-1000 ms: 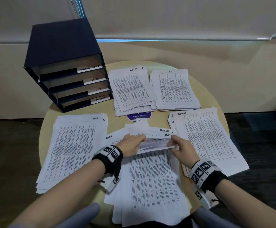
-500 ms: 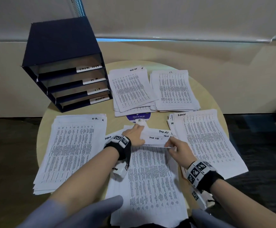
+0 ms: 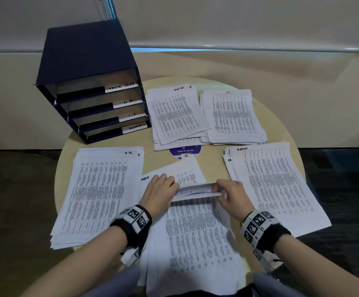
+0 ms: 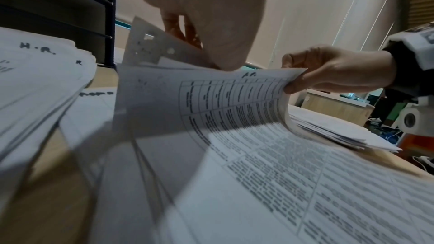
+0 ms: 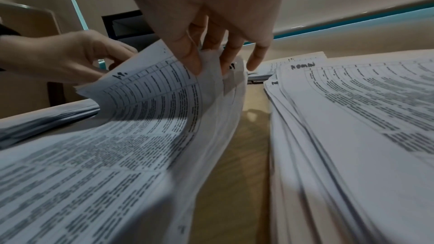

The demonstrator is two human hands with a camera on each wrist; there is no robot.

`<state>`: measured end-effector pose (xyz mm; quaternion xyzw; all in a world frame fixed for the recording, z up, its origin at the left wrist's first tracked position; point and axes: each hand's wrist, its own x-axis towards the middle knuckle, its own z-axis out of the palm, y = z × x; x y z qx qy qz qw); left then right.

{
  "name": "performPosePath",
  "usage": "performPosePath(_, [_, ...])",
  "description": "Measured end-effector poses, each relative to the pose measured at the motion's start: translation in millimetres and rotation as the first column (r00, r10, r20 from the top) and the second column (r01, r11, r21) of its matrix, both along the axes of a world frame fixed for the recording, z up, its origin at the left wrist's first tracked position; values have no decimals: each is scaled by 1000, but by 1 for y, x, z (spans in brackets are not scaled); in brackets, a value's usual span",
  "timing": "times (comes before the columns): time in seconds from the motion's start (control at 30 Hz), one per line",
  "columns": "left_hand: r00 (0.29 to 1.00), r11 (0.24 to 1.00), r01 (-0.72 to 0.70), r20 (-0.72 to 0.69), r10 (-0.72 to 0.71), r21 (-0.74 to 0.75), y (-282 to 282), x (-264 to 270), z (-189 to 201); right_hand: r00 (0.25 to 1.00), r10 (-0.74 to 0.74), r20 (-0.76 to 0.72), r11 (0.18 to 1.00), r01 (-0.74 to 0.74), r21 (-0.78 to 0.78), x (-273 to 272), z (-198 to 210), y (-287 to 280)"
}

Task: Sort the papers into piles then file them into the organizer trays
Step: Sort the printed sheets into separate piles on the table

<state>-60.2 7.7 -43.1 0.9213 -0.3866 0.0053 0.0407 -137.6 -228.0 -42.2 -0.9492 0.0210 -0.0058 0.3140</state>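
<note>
A loose stack of printed sheets (image 3: 195, 243) lies in front of me on the round table (image 3: 208, 168). My left hand (image 3: 174, 187) and right hand (image 3: 217, 189) both hold the far edge of its top sheets, bent up and back toward me. In the left wrist view the right hand (image 4: 295, 79) pinches the corner of a sheet (image 4: 234, 96) marked I.T. In the right wrist view the thumb and fingers of my right hand (image 5: 202, 62) pinch that edge, and my left hand (image 5: 117, 57) holds its other corner. The dark blue organizer (image 3: 92, 82) stands far left.
Sorted piles ring the stack: H.R. (image 3: 99, 189) at left, Task List (image 3: 176, 116) and I.T. (image 3: 232, 116) at the back, Admin (image 3: 277, 185) at right. A purple round sticker (image 3: 185, 151) lies in the middle. The organizer's labelled trays face me; dark floor surrounds the table.
My left hand reached forward over the sheets, then drew back. The far edge of the top sheets is now folded up between both hands.
</note>
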Motion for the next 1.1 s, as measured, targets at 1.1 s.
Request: performPosePath(1.1, [910,966,-198,-397,119,-165,-1,19,8,938,-328,-114,812,341,474,-6,13,-16])
